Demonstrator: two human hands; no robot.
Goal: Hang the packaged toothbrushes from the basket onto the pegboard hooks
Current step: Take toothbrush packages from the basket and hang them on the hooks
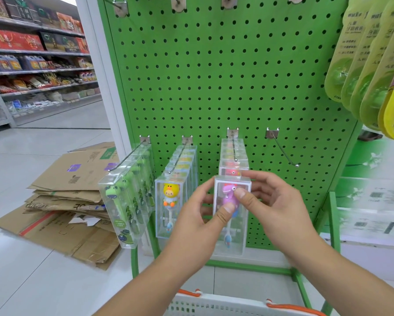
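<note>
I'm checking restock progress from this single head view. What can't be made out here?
- White plastic basket: the bottom edge cuts it off, so its contents are unseen.
- Clear boxed purple-dinosaur toothbrush: left hand and right hand cover its sides; whether it hangs on a hook is unclear.
- Boxes behind the front yellow-duck toothbrush box: hidden, so uncountable.
- Yellow-green hanging pouches: print blurred.

- Both hands hold one clear toothbrush package (231,226) with a purple figure, in front of the green pegboard (214,76); left hand (198,215) grips its left edge, thumb across the front; right hand (275,201) pinches the top right, thumb on the figure
- Lower hook row, left to right: green-figure packs (125,201); yellow-figure packs (172,197); red-figure packs (233,163) directly behind the held package; bare hook (282,149)
- White basket (225,304) with orange handles at bottom edge
- Flattened cardboard (66,201) on floor at left; green pouches (369,65) hang upper right
</note>
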